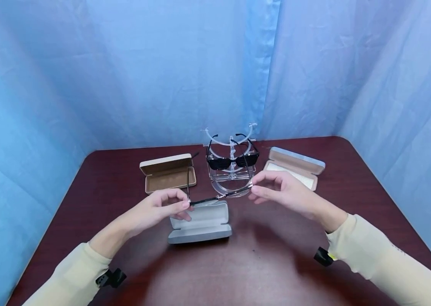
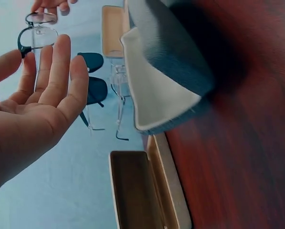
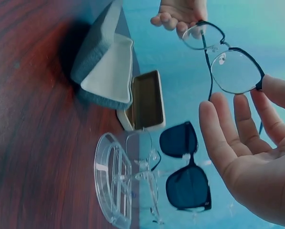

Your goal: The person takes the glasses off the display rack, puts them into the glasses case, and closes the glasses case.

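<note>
A pair of black-topped eyeglasses [image 1: 205, 200] with clear lenses is held up in the air between both hands, temples unfolded and pointing away. My left hand [image 1: 167, 206] pinches the left end of the frame near the hinge. At the opposite end, my right hand [image 1: 290, 193] pinches the other corner between thumb and fingers. The right wrist view shows the clear lens [image 3: 235, 71] and the remaining right fingers spread below it. Under the glasses, close to the left hand, an open grey glasses case [image 1: 200, 233] with a pale lining lies on the table.
Behind the glasses stands a clear display rack [image 1: 232, 144] bearing dark sunglasses [image 1: 220, 163]; a clear-lensed pair [image 3: 138, 143] sits lower on it. An open brown-lined case [image 1: 167, 174] lies left, another open case [image 1: 296, 160] right. Blue curtains [image 1: 143, 76] enclose the dark red table [image 1: 269, 272].
</note>
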Available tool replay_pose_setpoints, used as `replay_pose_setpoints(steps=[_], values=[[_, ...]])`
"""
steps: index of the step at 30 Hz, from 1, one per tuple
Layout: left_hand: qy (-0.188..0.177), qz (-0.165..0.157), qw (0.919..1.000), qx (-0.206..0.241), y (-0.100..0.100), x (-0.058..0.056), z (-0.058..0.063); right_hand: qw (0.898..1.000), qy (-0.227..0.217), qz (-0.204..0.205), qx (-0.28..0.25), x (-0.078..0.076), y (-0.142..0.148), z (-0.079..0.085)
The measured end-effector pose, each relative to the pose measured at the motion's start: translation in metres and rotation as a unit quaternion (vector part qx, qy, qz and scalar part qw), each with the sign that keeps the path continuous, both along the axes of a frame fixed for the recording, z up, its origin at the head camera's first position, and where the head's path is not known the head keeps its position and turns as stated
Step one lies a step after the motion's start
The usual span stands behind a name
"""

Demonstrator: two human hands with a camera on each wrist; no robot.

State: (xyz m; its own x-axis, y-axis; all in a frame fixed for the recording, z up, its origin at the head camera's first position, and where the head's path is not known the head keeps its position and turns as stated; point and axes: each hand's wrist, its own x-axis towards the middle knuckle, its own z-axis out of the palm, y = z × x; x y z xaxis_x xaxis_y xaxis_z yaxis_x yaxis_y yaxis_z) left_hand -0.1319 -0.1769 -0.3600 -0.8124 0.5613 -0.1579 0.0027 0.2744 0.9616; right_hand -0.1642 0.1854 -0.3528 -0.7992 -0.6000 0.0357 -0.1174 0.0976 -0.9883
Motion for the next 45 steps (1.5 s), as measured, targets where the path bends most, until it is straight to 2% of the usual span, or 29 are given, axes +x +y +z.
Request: replay_pose_setpoints(steps=[3, 9, 16, 26, 37, 45], values=[[0.002, 0.004, 1.0000, -0.004, -0.004, 0.002, -0.003, 1.000, 0.013, 0.013, -0.015, 0.004, -0.004, 0.001], [0.023, 0.017, 0.9993, -0.025, -0.008, 0.002, -0.002, 1.000, 0.027, -0.004, -0.013, 0.002, -0.010, 0.001], [0.020, 0.026, 0.9994, -0.008, -0.015, 0.000, -0.002, 0.999, 0.027, -0.025, -0.020, -0.004, -0.023, -0.001], [0.012, 0.022, 0.9996, 0.010, -0.027, 0.001, -0.003, 0.998, 0.049, 0.005, -0.026, -0.011, -0.033, -0.010], [0.013, 0.037, 0.9990, 0.021, -0.029, 0.000, 0.000, 0.999, 0.027, 0.010, -0.016, -0.012, -0.034, -0.006], [0.028, 0.038, 0.9987, 0.021, -0.030, -0.002, 0.007, 0.999, 0.030, 0.013, -0.022, -0.012, -0.034, -0.005]])
